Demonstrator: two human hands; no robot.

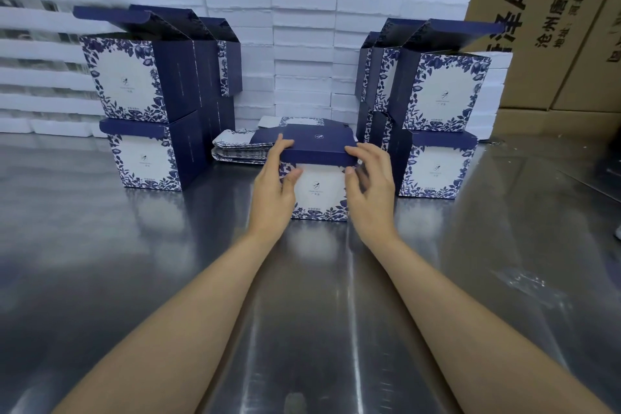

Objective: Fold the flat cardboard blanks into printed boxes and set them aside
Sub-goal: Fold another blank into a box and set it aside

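- A blue and white box [319,188] stands on the shiny metal surface [134,245], right in the middle, close in front of the person.
- The step in hand looks like closing the top. The dark blue lid [317,144] is folded down over the box.
- The left hand [274,183] holds the left end of the lid. Its fingers lie on top and its thumb tucks under the edge, so its grip is pinching the lid.
- The right hand [369,185] is at the right end of the lid. Its fingers touch the lid's corner, but it is a bit blurry, so I cannot tell if its grip is really closed on it.
- Next, the lid probably needs a push so its flap slides all the way in. Both hands should press evenly, or the lid may bend.
- After that, the box can go with the finished ones.
- Done boxes sit in a left pile [151,118] and a right pile [437,118], stacked two high.
- Flat blanks [242,149] wait in a low pile just behind the box, a little to the left.
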